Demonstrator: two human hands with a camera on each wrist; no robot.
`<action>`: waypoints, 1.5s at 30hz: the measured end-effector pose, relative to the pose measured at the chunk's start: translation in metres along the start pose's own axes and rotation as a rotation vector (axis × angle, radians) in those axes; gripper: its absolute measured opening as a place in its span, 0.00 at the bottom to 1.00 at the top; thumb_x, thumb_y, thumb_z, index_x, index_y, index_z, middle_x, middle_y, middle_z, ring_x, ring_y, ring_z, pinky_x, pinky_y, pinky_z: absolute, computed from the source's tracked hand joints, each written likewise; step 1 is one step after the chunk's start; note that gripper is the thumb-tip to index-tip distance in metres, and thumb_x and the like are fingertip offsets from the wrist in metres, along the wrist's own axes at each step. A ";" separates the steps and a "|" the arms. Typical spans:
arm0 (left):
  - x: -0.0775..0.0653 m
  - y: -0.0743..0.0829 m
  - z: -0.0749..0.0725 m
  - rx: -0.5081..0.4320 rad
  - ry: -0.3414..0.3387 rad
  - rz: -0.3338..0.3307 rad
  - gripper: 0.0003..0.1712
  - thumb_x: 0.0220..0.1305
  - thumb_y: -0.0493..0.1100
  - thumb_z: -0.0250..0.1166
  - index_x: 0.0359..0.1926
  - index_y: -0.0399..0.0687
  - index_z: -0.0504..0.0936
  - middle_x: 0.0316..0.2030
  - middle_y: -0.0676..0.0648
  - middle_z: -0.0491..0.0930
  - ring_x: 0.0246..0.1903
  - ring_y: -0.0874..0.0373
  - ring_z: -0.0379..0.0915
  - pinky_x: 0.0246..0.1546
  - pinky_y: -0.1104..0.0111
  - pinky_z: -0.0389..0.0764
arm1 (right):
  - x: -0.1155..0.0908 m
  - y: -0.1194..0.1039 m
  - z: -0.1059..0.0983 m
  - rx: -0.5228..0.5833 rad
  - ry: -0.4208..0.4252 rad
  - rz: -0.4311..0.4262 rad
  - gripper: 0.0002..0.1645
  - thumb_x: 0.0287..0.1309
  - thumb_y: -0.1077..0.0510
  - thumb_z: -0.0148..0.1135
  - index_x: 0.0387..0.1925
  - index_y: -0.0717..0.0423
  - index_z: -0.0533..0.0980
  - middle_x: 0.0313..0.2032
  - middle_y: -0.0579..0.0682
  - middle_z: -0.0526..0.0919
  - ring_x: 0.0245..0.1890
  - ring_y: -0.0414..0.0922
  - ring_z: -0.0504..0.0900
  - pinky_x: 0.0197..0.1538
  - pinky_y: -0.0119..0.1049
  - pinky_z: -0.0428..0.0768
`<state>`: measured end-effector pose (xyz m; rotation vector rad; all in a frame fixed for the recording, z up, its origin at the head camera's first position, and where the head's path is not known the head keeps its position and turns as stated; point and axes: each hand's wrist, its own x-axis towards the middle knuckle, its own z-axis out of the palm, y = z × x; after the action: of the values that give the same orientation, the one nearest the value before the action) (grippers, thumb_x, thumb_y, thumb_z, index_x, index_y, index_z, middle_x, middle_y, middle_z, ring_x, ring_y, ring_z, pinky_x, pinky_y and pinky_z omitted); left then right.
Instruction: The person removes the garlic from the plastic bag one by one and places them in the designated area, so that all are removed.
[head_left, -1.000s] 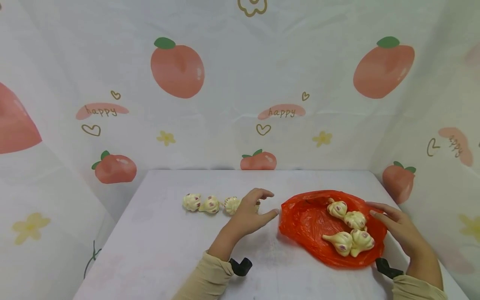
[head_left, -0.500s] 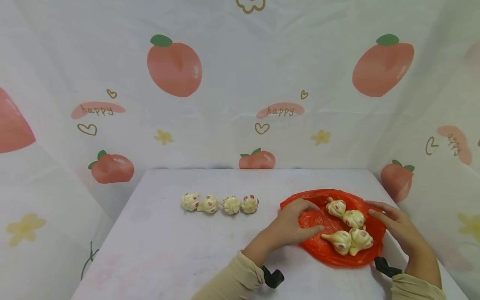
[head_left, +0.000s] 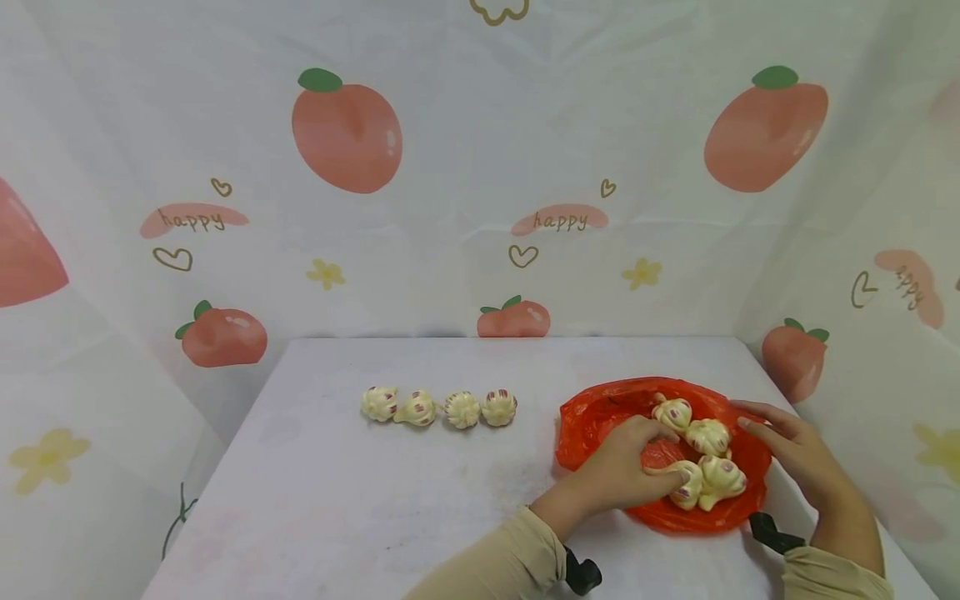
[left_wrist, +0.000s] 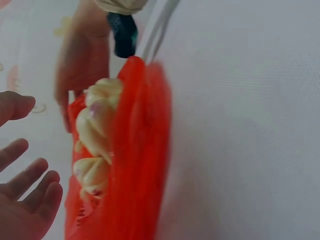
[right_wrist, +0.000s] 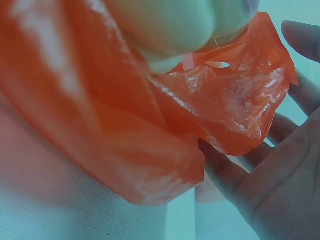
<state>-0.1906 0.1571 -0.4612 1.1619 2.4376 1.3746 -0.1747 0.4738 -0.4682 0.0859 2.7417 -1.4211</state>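
A red plastic bag (head_left: 592, 417) lies spread with its mouth up at the right of the table, several garlic bulbs (head_left: 723, 482) inside. My left hand (head_left: 618, 467) hovers over the bag's left part, thumb and fingers apart, thumb overlapping the front-left bulb in the head view. In the left wrist view its palm (left_wrist: 25, 210) faces the bulbs with nothing between the fingers. At the bag's right edge is my right hand (head_left: 806, 458); the right wrist view shows its fingers (right_wrist: 225, 170) lying along the outside of the plastic, thumb standing off it.
Several more garlic bulbs (head_left: 461, 410) sit in a row at the back middle of the white table (head_left: 337, 500). A printed cloth backdrop (head_left: 450, 167) rises behind and at both sides. A green string (head_left: 180, 517) hangs by the left table edge.
My left hand has moved right from beside the row of garlic bulbs to over the bag and its bulbs. My right hand has stayed at the bag's right edge.
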 end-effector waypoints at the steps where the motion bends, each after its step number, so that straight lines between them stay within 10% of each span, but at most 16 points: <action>1: 0.001 -0.001 0.002 -0.001 0.003 -0.009 0.20 0.68 0.53 0.73 0.57 0.58 0.81 0.52 0.61 0.78 0.55 0.71 0.74 0.56 0.81 0.74 | 0.000 0.000 0.000 -0.008 0.000 -0.003 0.32 0.81 0.43 0.53 0.74 0.58 0.71 0.47 0.11 0.70 0.51 0.18 0.66 0.64 0.77 0.72; 11: 0.005 -0.004 0.015 -0.029 -0.032 -0.103 0.25 0.67 0.53 0.73 0.62 0.55 0.80 0.59 0.56 0.78 0.60 0.67 0.74 0.61 0.76 0.76 | 0.000 0.001 0.000 -0.020 -0.005 -0.002 0.32 0.81 0.43 0.53 0.74 0.58 0.71 0.47 0.11 0.71 0.51 0.18 0.66 0.63 0.75 0.74; 16: 0.006 -0.006 0.020 0.002 -0.053 -0.094 0.28 0.67 0.53 0.73 0.64 0.52 0.80 0.59 0.55 0.78 0.60 0.67 0.73 0.59 0.78 0.76 | 0.000 0.002 -0.001 -0.050 0.002 -0.001 0.31 0.81 0.43 0.54 0.73 0.57 0.72 0.48 0.11 0.71 0.50 0.18 0.67 0.53 0.42 0.87; 37: 0.008 -0.010 0.034 0.119 -0.087 -0.088 0.34 0.66 0.57 0.73 0.68 0.54 0.75 0.61 0.58 0.74 0.60 0.71 0.70 0.59 0.80 0.74 | 0.000 -0.002 -0.001 -0.047 -0.010 -0.012 0.33 0.81 0.43 0.53 0.73 0.60 0.71 0.48 0.11 0.71 0.49 0.16 0.68 0.60 0.68 0.82; 45: 0.007 -0.010 0.034 0.172 -0.099 -0.076 0.33 0.65 0.59 0.74 0.66 0.55 0.76 0.59 0.59 0.77 0.57 0.73 0.70 0.58 0.81 0.73 | 0.002 0.001 -0.002 -0.048 -0.004 -0.018 0.31 0.81 0.46 0.53 0.73 0.59 0.71 0.48 0.12 0.71 0.50 0.17 0.67 0.49 0.29 0.82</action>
<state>-0.1869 0.1822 -0.4870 1.1296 2.5405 1.0787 -0.1763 0.4762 -0.4684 0.0562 2.7788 -1.3568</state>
